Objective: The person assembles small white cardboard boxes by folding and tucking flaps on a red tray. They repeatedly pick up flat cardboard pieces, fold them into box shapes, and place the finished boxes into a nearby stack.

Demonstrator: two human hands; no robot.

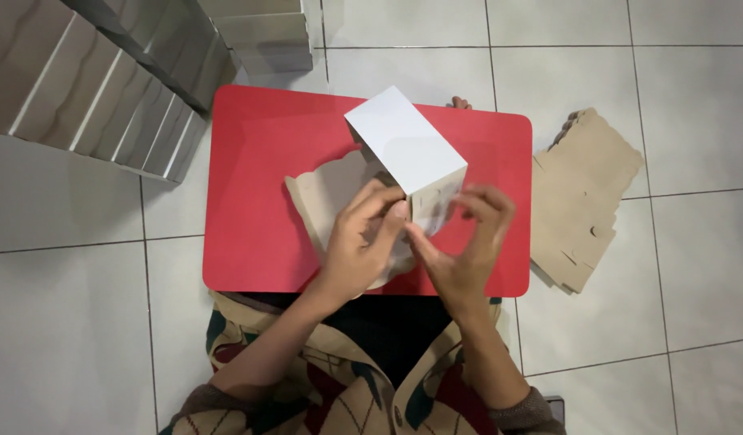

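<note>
A partly folded cardboard box (pixel 404 145), white outside and brown inside, stands tilted over the red tray table (pixel 259 161). My left hand (pixel 359 246) grips the box's near end from the left, fingers curled on its flap. From the right, my right hand (pixel 468 242) pinches the same near end with fingertips on the small side panel. A brown flap of the box (pixel 327 189) lies spread flat on the red surface under my hands.
A stack of flat brown cardboard blanks (pixel 585 197) lies on the tiled floor right of the table. Rows of folded white boxes (pixel 105 80) stand at the upper left, more at the top centre (pixel 263 32). White floor tiles surround everything.
</note>
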